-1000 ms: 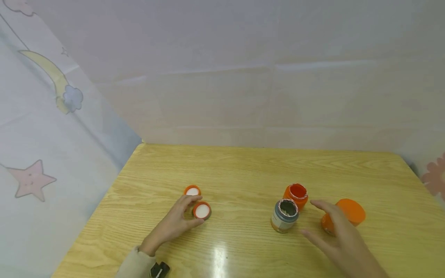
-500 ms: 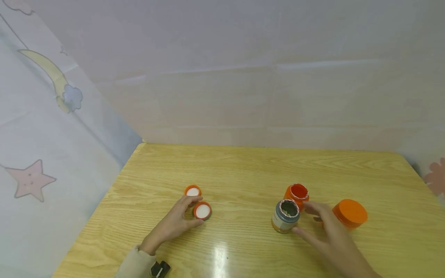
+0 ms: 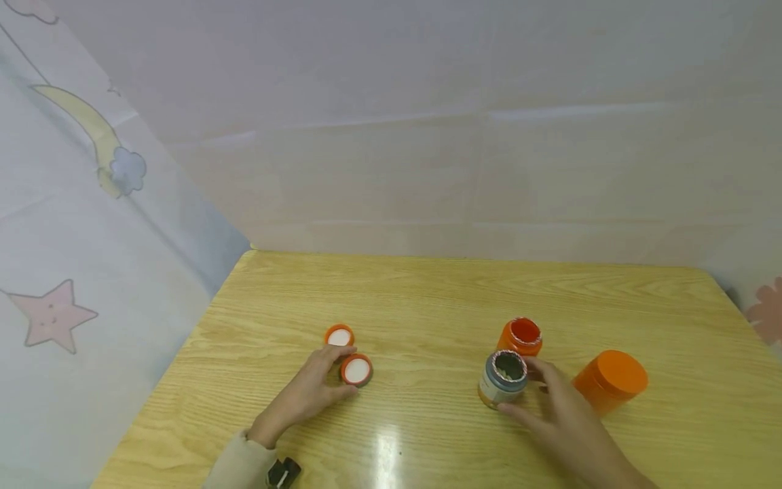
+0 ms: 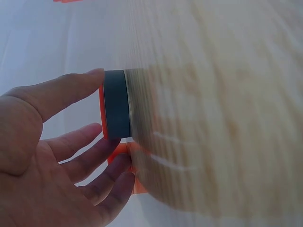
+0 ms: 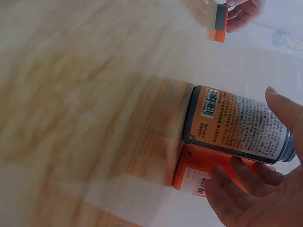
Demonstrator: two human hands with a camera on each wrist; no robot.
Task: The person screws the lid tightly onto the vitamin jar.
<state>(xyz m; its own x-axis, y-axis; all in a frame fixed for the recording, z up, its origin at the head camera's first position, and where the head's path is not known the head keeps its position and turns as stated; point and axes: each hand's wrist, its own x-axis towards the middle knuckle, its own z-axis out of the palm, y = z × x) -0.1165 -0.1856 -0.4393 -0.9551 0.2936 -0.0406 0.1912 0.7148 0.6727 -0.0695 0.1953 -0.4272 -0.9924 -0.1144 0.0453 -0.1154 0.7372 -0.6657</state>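
Observation:
My left hand [image 3: 308, 390] holds a dark grey jar lid [image 4: 117, 104] with a red-orange rim, thumb at one edge and fingertips at the other. The lid lies with its white liner up. Just behind it is an orange lid [image 3: 339, 335], also liner up, partly behind the fingers. My right hand [image 3: 565, 421] reaches around an uncapped dark grey jar [image 5: 236, 123] with a printed label; pale bits show inside. The thumb stands near its side, and the extended fingers come between it and an uncapped orange jar [image 3: 519, 339] right behind.
A larger orange jar [image 3: 611, 380] with its lid on stands to the right of my right hand. The wooden table [image 3: 415, 292] meets a pale cloth backdrop [image 3: 379, 170] at its back edge. A black strap [image 3: 283, 472] is on my left wrist.
My right hand has moved left from beside the large orange jar to the grey jar. The uncapped orange jar has shifted slightly backward. My left hand stays put at the lids.

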